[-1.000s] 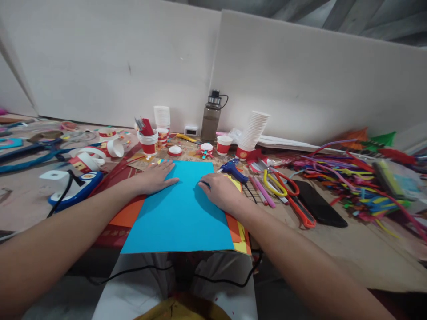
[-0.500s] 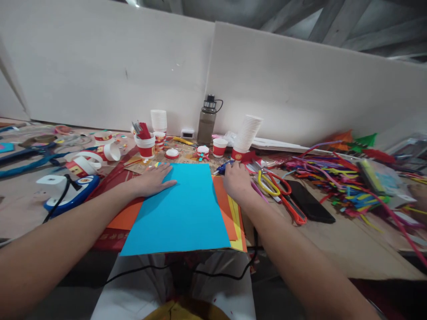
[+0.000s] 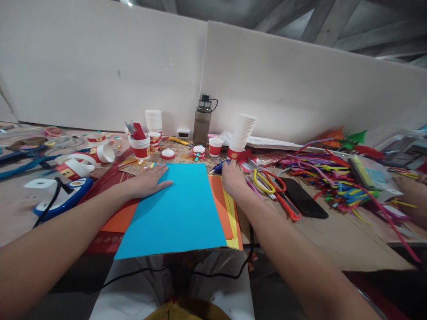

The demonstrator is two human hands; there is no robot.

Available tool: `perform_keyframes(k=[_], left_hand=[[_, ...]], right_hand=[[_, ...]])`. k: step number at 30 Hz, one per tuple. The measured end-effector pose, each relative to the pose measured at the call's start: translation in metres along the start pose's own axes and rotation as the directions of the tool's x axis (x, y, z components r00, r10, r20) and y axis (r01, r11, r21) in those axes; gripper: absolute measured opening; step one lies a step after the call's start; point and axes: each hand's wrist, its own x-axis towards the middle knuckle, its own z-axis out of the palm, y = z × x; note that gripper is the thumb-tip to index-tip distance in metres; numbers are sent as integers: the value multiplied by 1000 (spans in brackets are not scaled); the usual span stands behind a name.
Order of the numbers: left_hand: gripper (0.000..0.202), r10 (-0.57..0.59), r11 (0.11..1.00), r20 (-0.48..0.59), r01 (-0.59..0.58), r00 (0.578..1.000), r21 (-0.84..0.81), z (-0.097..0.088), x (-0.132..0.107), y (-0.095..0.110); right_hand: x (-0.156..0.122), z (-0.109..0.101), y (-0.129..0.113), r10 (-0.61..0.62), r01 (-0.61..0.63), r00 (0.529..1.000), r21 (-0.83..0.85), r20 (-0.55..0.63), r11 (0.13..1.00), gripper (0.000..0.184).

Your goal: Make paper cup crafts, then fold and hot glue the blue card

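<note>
A sheet of blue paper (image 3: pixel 173 213) lies in front of me on top of orange paper (image 3: pixel 222 206) and yellow paper. My left hand (image 3: pixel 150 181) rests flat on its upper left corner, thumb spread from the fingers. Just beyond the sheet's right edge, my right hand (image 3: pixel 232 178) is closed round a blue glue gun (image 3: pixel 218 168) whose tip points left. Most of the glue gun is hidden by the hand. Scissors with yellow handles (image 3: pixel 263 182) and an orange utility knife (image 3: pixel 288 208) lie to the right of that hand.
Stacked paper cups (image 3: pixel 244 131), a water bottle (image 3: pixel 202 120) and a cup of red sticks (image 3: pixel 139 144) stand behind. Rightward are a black phone (image 3: pixel 305 200), a heap of coloured pipe cleaners (image 3: pixel 327 178) and another person's hand (image 3: pixel 412 195). A blue-and-white device (image 3: pixel 63 200) sits left.
The whole view has shifted slightly, so things appear a little further left. Both hands keep their places, the left on the blue paper, the right at the glue gun.
</note>
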Motion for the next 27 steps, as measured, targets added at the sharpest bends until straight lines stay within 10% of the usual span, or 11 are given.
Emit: perform_keyframes(k=[27], left_hand=[[89,-4,1000,13,4,1000,17,0,0,-1]], right_hand=[[20,15,21,-171,189,980,229,-98,955,30]])
